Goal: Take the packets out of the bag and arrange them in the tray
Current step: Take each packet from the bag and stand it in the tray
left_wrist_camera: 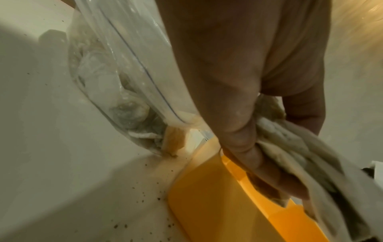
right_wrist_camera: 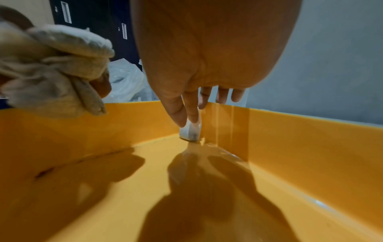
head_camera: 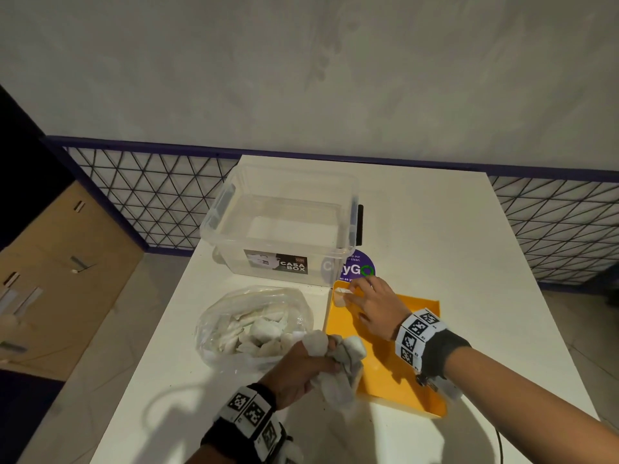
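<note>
Nearest, the left hand (head_camera: 301, 370) is clenched round a bunch of pale packets (head_camera: 338, 363), held over the near left edge of the yellow tray (head_camera: 402, 373). The tray lies on a white table (head_camera: 452, 246), toward its near right part, and small dark specks dot the tabletop beside the tray's near corner (left_wrist_camera: 145, 194).

To the left of the tray, a clear plastic bag (head_camera: 254, 323) lies open on the table with more pale packets inside it. Further along, the right hand (head_camera: 371, 303) reaches into the tray's far left corner, where its thumb and forefinger pinch a single white packet (head_camera: 342, 294) standing against the tray wall; the other fingers are spread loosely. The hand's shadow falls across the tray floor (right_wrist_camera: 207, 188).

Beyond the bag and tray stands a clear storage box (head_camera: 281, 222) with a dark label on its near side, and a round purple sticker (head_camera: 358, 267) shows on the table just behind the tray's far corner.

Past the table's far edge runs a wire mesh panel (head_camera: 150, 202) in a dark purple frame, below a plain grey wall (head_camera: 301, 78). On the left is a brown cabinet (head_camera: 67, 256).
</note>
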`<state>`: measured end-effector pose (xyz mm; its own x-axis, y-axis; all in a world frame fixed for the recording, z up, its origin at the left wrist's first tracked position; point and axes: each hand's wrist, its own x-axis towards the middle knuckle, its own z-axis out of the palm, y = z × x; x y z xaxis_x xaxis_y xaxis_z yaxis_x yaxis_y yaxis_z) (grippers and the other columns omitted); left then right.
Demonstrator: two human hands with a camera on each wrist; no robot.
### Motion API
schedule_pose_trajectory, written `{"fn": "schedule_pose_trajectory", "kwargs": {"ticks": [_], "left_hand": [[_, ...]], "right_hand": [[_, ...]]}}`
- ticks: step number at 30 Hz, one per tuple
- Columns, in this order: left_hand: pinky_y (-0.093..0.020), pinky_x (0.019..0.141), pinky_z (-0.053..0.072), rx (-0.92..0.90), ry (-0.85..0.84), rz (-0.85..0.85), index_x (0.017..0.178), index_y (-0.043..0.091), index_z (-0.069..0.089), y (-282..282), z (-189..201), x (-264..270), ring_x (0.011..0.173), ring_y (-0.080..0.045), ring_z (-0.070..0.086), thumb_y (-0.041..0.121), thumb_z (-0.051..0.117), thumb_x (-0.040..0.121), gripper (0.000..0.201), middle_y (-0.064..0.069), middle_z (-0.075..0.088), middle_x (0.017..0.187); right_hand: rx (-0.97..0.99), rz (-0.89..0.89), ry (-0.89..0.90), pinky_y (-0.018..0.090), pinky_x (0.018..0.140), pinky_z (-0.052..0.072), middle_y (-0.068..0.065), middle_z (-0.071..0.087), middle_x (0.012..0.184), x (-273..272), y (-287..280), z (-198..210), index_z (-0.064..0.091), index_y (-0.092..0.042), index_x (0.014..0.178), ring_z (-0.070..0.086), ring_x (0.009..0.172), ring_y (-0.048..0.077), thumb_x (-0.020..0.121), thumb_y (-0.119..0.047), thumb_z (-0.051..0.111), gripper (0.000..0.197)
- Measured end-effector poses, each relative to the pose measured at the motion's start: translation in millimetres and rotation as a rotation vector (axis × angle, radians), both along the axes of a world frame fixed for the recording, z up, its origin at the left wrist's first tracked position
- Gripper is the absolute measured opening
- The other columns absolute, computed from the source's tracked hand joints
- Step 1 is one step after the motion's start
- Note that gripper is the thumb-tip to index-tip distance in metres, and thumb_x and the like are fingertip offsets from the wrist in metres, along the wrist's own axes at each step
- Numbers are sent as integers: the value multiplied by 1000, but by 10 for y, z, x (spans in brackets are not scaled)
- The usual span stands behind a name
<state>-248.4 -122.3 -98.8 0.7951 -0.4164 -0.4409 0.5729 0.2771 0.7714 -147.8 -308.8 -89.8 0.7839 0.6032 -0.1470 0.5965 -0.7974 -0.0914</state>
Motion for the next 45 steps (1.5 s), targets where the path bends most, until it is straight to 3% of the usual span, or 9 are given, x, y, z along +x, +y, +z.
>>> {"fn": "schedule_pose_trajectory", "kwargs": {"ticks": [2, 6, 14, 19, 23, 27, 32, 38, 45], "left_hand": [[-33, 71, 48, 1, -29, -18, 88, 13, 58, -3, 29, -4, 84, -21, 61, -3, 60, 73, 22, -10, 60, 89], [-29, 66, 46, 20, -67, -46, 65, 28, 67, -8, 96, -19, 78, -17, 61, -3, 58, 73, 33, 1, 65, 77], [-30, 68, 51, 3, -16, 29, 80, 13, 56, -7, 64, -9, 81, -19, 63, -6, 61, 70, 22, -5, 63, 81], [-27, 65, 54, -39, -13, 80, 86, 8, 52, 6, 113, -2, 76, -17, 64, -12, 57, 82, 22, -7, 64, 80], [-25, 61, 51, -87, 8, 162, 90, 9, 52, 28, 137, 33, 77, -19, 64, -7, 61, 74, 24, -11, 63, 85], [-26, 61, 50, -43, 29, 140, 96, 5, 55, 26, 93, 41, 81, -20, 62, -5, 62, 78, 22, -13, 63, 88], [-26, 65, 53, -43, 17, 93, 97, 1, 51, 22, 75, -4, 79, -19, 64, -3, 64, 71, 30, -15, 60, 89], [-21, 52, 49, -57, 40, 106, 94, 3, 49, 51, 53, -17, 70, -14, 64, -16, 54, 84, 22, -11, 60, 83], [-22, 55, 48, -27, 51, 123, 93, 6, 52, 54, 10, -31, 73, -16, 61, -2, 65, 68, 29, -9, 60, 81]], "right_hand": [[12, 1, 5, 38, 106, 30, 10, 43, 134, 24, 11, 5, 51, -15, 130, 37, 125, 30, 89, -19, 48, 41], [-15, -14, -7, 39, 100, 36, 12, 47, 127, 57, 32, 16, 55, -14, 125, 42, 119, 33, 83, -15, 51, 41], [-32, -37, 24, 36, 111, 24, 6, 30, 144, 35, 38, 103, 48, -26, 133, 24, 134, 28, 93, -22, 46, 40], [101, -93, 60, 33, 106, 27, 4, 35, 140, 74, 10, 270, 59, -25, 121, 28, 130, 24, 91, -21, 48, 32], [98, -95, 95, 30, 102, 28, 1, 37, 137, 126, -22, 395, 59, -26, 118, 29, 126, 21, 93, -21, 46, 29], [-41, 47, 117, 33, 106, 25, -2, 34, 143, 118, 32, 353, 60, -30, 122, 29, 128, 22, 94, -23, 46, 32], [-139, 222, 128, 35, 93, 37, 3, 48, 132, -47, 27, 124, 67, -16, 106, 40, 115, 24, 91, -23, 48, 25], [-328, 246, 241, 39, 107, 23, 4, 37, 146, -195, -26, -33, 57, -8, 122, 33, 126, 28, 91, -21, 47, 35], [-62, 124, 243, 31, 105, 24, -5, 42, 143, -75, -1, 119, 43, -23, 138, 35, 122, 21, 94, -15, 40, 45]]}}
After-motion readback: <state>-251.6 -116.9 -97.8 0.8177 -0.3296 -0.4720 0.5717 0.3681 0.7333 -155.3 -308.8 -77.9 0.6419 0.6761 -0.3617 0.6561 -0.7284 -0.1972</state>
